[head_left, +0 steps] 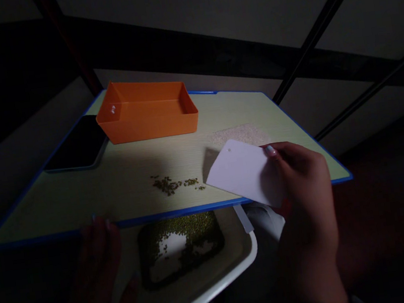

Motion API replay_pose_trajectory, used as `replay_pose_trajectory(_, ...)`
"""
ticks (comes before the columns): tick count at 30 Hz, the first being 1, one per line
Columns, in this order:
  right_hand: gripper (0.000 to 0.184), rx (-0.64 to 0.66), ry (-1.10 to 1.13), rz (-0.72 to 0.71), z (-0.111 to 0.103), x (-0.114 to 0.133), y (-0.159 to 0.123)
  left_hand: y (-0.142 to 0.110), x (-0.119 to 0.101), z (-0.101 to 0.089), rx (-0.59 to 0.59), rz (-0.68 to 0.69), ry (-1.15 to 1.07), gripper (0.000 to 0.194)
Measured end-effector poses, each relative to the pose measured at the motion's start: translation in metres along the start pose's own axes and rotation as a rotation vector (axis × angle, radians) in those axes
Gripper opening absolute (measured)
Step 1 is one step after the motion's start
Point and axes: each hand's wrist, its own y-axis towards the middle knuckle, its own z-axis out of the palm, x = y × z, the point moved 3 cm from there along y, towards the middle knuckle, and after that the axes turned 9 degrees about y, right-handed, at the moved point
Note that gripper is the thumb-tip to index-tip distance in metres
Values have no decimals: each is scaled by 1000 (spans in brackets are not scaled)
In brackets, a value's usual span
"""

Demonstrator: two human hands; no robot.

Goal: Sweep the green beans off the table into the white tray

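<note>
My right hand (300, 172) pinches a thin white scraper (244, 170) by its right end. The scraper has a small hole near its top corner and tilts above the front of the pale tabletop (77, 204). Just left of it, small dark greenish-brown beans or seeds (169, 183) lie in a loose patch. At the near blue edge, my left hand (100, 271) holds nothing, with its fingertips at the edge and its thumb spread apart. Below that edge, a white basin (237, 267) holds many small green beans (193, 225) around a pale bare patch.
An orange bin (151, 128) stands toward the back left of the table. A dark tablet or phone-like slab (76, 144) lies beside it. Pale fine grains (240, 133) are spread behind the scraper. A blue stick-like piece (203, 92) lies at the far edge.
</note>
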Motion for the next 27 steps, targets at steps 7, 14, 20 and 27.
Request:
replay_pose_trajectory(7,18,46,-53,-23,2,2,-1,-1,1,0,58,-22,22,70)
replay_pose_trajectory(14,21,71,-31,-34,7,3,-1,0,-1,-1,17,-9,11,70)
replay_pose_trajectory(20,20,92,21,-40,10,8,-5,-2,-1,-2,24,-7,2,70)
replay_pose_trajectory(27,15,71,52,11,2,10,-8,-1,0,-2,45,-37,-17,70)
